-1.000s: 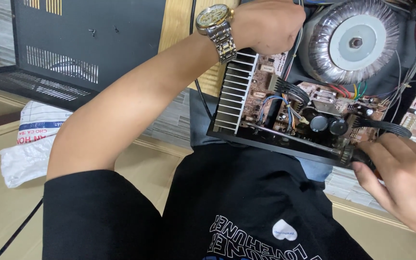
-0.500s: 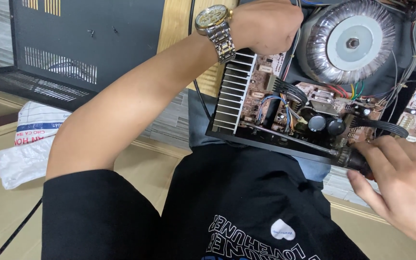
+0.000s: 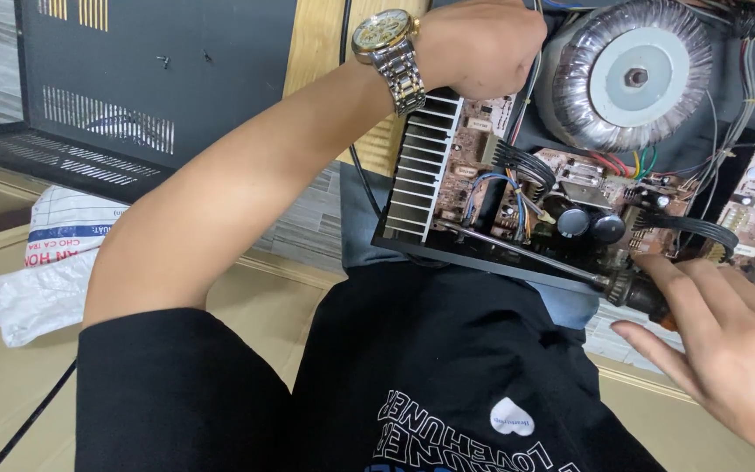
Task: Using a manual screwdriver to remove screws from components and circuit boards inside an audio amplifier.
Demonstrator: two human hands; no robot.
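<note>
Screwdriver (image 3: 552, 260) under right hand (image 3: 727, 350); transformer (image 3: 631, 74), heatsink (image 3: 421, 170), white bag (image 3: 54, 271) nearby.

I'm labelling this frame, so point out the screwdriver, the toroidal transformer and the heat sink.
screwdriver (image 3: 517, 248): head view, middle of its metal shaft.
toroidal transformer (image 3: 570, 105): head view, its wrapped outer winding.
heat sink (image 3: 421, 170): head view, its black fins.

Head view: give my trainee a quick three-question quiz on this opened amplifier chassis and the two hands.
1. True or false: the left hand is closed in a fist at the top of the finned heat sink.
2. What does the right hand touch? A) the screwdriver handle B) the ring-shaped transformer C) the white plastic bag
3. What is worn on the left wrist?

Key: 1 true; 2 A; 3 a metal wristwatch.
</note>
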